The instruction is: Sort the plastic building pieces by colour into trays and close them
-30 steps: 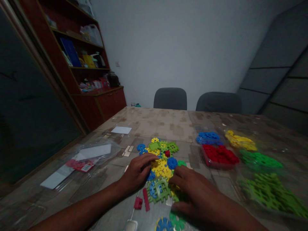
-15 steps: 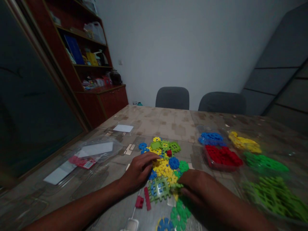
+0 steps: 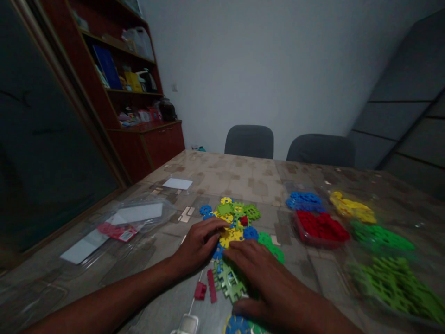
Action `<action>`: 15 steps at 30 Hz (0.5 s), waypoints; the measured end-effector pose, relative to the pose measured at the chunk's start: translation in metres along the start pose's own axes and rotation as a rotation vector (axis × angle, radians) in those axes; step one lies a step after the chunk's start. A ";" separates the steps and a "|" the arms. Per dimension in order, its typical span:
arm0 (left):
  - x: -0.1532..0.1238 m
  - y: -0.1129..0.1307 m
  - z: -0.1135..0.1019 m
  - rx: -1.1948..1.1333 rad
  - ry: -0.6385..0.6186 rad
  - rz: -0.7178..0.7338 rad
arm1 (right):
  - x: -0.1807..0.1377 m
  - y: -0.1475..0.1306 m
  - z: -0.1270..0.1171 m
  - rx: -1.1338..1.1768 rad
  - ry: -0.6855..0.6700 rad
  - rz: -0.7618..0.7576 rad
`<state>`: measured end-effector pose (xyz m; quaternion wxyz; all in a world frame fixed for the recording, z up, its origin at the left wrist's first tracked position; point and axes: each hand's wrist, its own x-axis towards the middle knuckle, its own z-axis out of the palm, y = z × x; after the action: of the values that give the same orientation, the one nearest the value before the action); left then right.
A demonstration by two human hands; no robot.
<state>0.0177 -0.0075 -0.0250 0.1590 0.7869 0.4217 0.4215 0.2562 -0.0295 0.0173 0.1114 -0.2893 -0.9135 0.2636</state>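
My left hand (image 3: 201, 243) rests at the left side of a pile of plastic building pieces, fingers stretched over the yellow snowflake pieces (image 3: 232, 237) and thumb apart. From the right, my right hand (image 3: 259, 273) spreads over the near part of the pile, its fingertips at the yellow pieces. Under its palm, between fingers and thumb, lies a light-green lattice piece (image 3: 231, 283), partly hidden. Left of that are a long red strip (image 3: 212, 286) and a small red block (image 3: 200, 291). A blue disc (image 3: 237, 324) shows below my right thumb.
To the right stand clear trays of blue pieces (image 3: 306, 201), red pieces (image 3: 323, 226), yellow pieces (image 3: 352, 207), green pieces (image 3: 380, 235) and light-green pieces (image 3: 399, 283). Clear packaging with a red-and-white packet (image 3: 120, 230) lies at left. Grey chairs (image 3: 249, 141) stand behind the table (image 3: 243, 174).
My right hand has moved left over the lattice piece, and its fingers have spread from a pinch near a light-green piece. The lattice piece has turned slightly. My left hand stays nearly in place.
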 end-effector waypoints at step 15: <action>0.000 0.001 0.000 -0.005 -0.011 0.045 | 0.005 0.005 0.009 0.024 0.050 0.084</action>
<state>0.0183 -0.0076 -0.0242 0.1539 0.7980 0.4020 0.4218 0.2516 -0.0272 0.0077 0.1266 -0.3324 -0.8943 0.2715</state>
